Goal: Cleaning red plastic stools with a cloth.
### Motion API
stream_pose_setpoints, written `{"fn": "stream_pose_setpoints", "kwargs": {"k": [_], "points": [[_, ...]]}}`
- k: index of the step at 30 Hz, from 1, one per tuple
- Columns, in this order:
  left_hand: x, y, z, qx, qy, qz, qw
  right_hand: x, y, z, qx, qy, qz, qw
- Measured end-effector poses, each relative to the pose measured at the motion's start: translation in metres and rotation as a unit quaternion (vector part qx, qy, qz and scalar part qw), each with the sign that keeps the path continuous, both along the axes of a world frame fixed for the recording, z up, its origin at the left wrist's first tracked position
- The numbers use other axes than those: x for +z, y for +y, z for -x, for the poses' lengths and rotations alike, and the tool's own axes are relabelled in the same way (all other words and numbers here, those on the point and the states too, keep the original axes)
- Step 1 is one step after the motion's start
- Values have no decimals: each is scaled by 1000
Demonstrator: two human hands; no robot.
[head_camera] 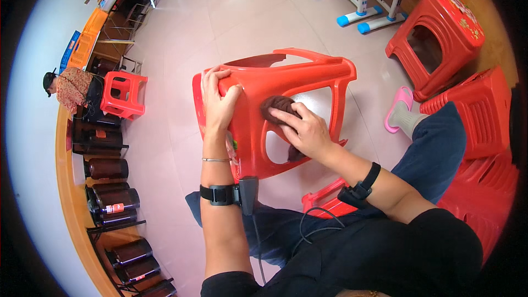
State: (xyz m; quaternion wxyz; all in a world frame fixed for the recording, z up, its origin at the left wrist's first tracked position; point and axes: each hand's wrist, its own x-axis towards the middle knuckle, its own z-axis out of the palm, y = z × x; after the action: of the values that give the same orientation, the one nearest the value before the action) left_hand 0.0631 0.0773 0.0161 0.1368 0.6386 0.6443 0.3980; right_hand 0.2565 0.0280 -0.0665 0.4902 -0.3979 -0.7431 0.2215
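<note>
A red plastic stool point(247, 148) is tipped on its side before me, its seat facing left and its legs pointing right. My left hand point(218, 99) grips the stool at the seat's edge, thumb on the side panel and fingers over the top. In my right hand point(307, 132) is a bunched dark brown cloth point(275, 109), pressed against the side panel beside the leg opening. Part of the cloth hangs behind that opening, lower down. Each forearm wears a black strap with a device on it.
Several red stools point(437, 41) stand or lie stacked at the right. A table frame with blue-capped feet point(359, 20) is at the top. At the left, a person point(74, 86) is beside another red stool point(123, 95), near shelves of dark brown jars point(109, 169). Cables cross my lap.
</note>
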Motion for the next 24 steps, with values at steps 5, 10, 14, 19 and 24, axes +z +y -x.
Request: {"fn": "stream_pose_setpoints", "kwargs": {"k": [5, 10, 14, 19, 24], "points": [[-2, -10, 11, -15, -31, 9, 999, -10, 24, -24, -57, -37, 68, 995], [-7, -22, 31, -17, -88, 6, 996, -49, 57, -62, -128, -151, 232, 952], [-10, -27, 28, -12, -59, 14, 998, -49, 70, -77, -130, -184, 294, 929], [-6, -28, 28, -19, -102, 5, 995, -2, 47, -49, 13, -26, 240, 970], [-3, -37, 33, -37, -67, 6, 997, 24, 41, -26, 3, -116, 180, 977]]}}
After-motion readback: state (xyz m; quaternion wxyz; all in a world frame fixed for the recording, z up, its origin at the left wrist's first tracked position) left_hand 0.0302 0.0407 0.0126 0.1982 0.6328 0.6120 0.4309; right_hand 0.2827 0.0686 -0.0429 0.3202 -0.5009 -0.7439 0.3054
